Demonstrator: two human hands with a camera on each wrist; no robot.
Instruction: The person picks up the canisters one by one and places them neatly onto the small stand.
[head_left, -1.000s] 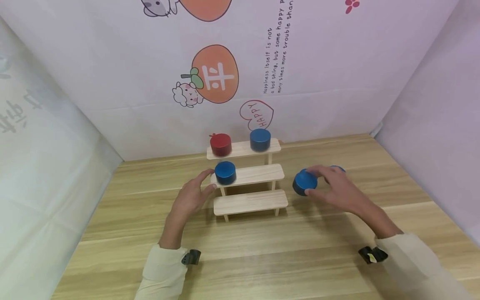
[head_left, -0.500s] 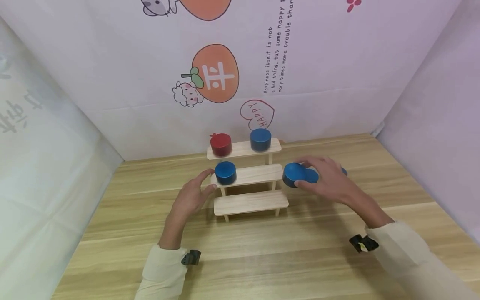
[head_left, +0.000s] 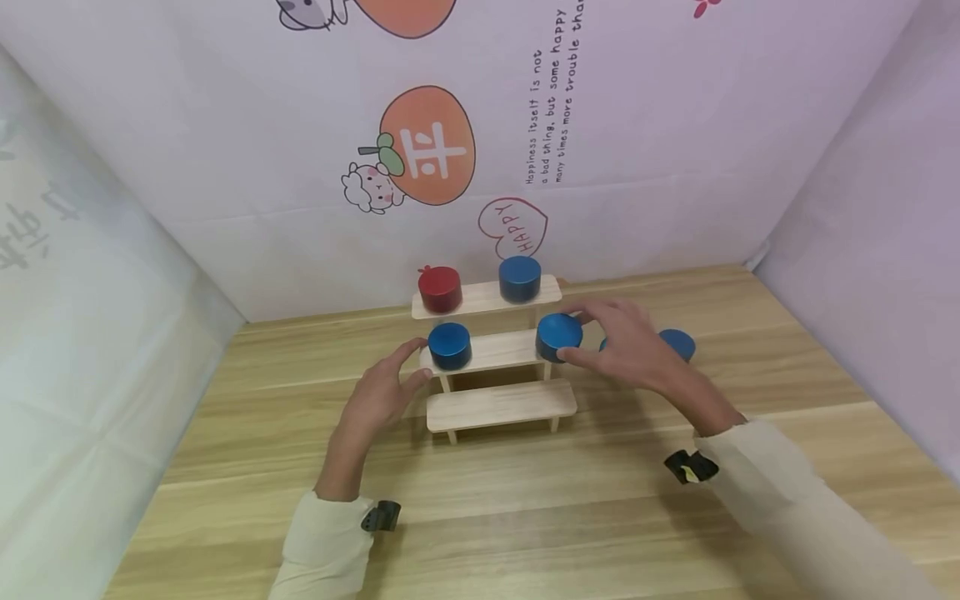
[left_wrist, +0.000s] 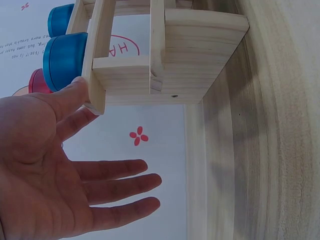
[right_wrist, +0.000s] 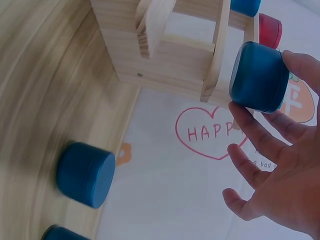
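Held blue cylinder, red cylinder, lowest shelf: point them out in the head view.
Held blue cylinder (head_left: 558, 334): head view, on its top face.
Red cylinder (head_left: 441, 297): head view, on the front of its side wall.
Lowest shelf (head_left: 501, 403): head view, on the bare middle of its top surface.

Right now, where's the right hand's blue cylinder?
In the head view, the held blue cylinder is at the right end of the middle shelf, right of another blue cylinder; shelf contact unclear.
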